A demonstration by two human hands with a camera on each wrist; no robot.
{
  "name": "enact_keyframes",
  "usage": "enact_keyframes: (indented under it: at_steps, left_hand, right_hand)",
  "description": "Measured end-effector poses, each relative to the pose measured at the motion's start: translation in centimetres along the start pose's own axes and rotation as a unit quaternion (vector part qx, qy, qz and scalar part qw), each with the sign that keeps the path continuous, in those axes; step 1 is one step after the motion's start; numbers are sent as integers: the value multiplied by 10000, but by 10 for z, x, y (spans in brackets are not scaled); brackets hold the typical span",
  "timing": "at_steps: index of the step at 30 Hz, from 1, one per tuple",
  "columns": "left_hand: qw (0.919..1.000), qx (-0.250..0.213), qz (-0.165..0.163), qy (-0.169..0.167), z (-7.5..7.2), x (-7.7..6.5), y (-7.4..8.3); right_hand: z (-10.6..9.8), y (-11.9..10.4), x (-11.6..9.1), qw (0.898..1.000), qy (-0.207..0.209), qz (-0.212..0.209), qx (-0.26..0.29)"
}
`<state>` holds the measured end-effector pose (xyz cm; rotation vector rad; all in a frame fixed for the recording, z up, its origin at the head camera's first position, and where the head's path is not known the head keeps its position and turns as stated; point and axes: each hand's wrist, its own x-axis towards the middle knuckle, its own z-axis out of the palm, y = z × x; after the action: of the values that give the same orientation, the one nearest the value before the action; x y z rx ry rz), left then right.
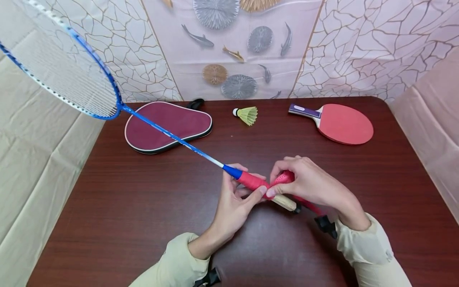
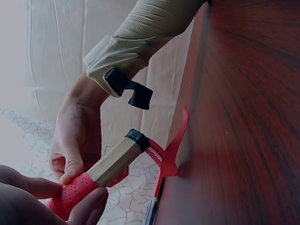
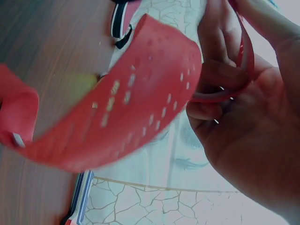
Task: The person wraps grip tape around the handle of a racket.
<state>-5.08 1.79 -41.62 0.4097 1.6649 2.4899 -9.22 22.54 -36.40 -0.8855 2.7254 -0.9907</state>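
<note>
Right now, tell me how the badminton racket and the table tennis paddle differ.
The badminton racket is held up off the table, its handle gripped in the left hand; the table tennis paddle lies flat on the table, untouched. The racket has a blue frame, white strings and a long thin shaft; the paddle has a solid red face and a short purple and white handle. The racket is much longer. Both are handled rackets.
</note>
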Motion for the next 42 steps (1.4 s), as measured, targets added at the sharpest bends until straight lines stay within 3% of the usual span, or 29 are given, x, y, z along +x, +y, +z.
enact_keyframes:
  at_steps: [5,19,35,42]
  left_hand:
    - [9997,115,220,80,-1,1,2]
    - [9981,247,504,242,0,0,5]
    - [9978,-556,230,295,-1,0,5]
    - [9977,-587,263,188,-1,1,4]
  right_hand:
    - [-6,4,-2,9992,335,216,15]
    - [-10,6,-5,9952,919,244,-212]
    - [0,7,1,9978,596,272,125]
    - [0,8,0,9962,-18,550,680]
